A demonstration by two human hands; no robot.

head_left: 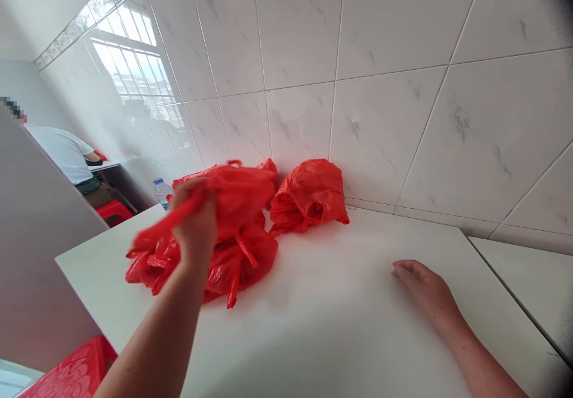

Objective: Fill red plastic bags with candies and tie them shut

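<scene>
My left hand point(196, 222) is closed around the gathered neck of a red plastic bag point(244, 192), which is lifted over other red bags and slightly smeared by motion. Beneath it, more red plastic bags point(255, 249) lie bunched on the white table point(331, 302), their handles loose. One separate red bag point(311, 192), bulging, leans near the tiled wall. To the right, my right hand point(423, 284) rests at the tabletop with its fingers curled together; whether anything small is between the fingertips is hidden.
A clear plastic bottle point(161, 194) with a blue cap stands behind the bags. A red stool point(74, 371) is at the lower left. Past a grey partition point(40, 237), a person in a white shirt point(60, 150) sits at another table. The tiled wall point(299, 123) borders the table's back.
</scene>
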